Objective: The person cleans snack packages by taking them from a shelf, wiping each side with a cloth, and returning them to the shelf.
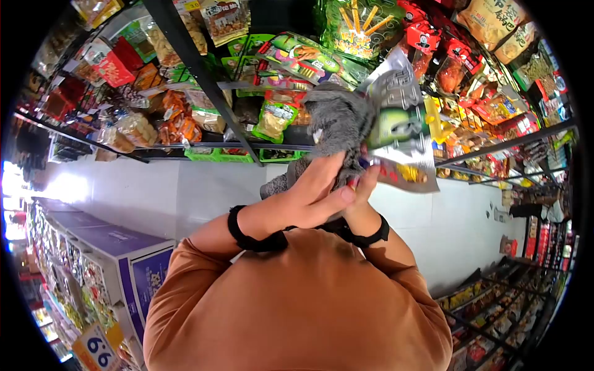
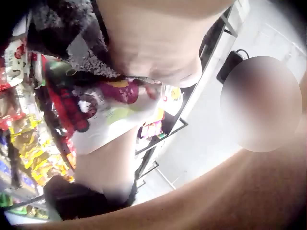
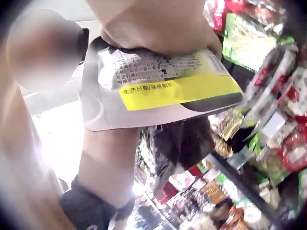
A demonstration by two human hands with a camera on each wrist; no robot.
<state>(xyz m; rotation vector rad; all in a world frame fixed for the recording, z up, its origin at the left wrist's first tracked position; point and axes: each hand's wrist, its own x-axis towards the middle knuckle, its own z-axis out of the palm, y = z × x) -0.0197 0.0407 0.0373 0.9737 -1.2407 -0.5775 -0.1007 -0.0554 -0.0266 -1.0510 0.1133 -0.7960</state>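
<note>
My left hand [image 1: 312,195] grips a fuzzy grey cloth [image 1: 337,117], bunched up around its fingers. Just beside it, my right hand [image 1: 365,182] holds a silvery snack packet [image 1: 402,145] with a green picture on it. The cloth lies against the packet's left side. In the left wrist view the packet [image 2: 112,120] shows purple and red print below the cloth [image 2: 84,45]. The packet's back [image 3: 158,112], with a yellow strip and small printed text, faces the right wrist view; the right hand [image 3: 153,28] holds its upper edge, and most fingertips are hidden.
Shelves full of bagged snacks [image 1: 352,31] stand in front, with black metal posts [image 1: 198,74] and green trays [image 1: 204,153]. A purple display counter [image 1: 127,235] is at left with a price sign [image 1: 96,349]. Another rack [image 1: 495,315] stands at lower right on the pale floor [image 1: 451,229].
</note>
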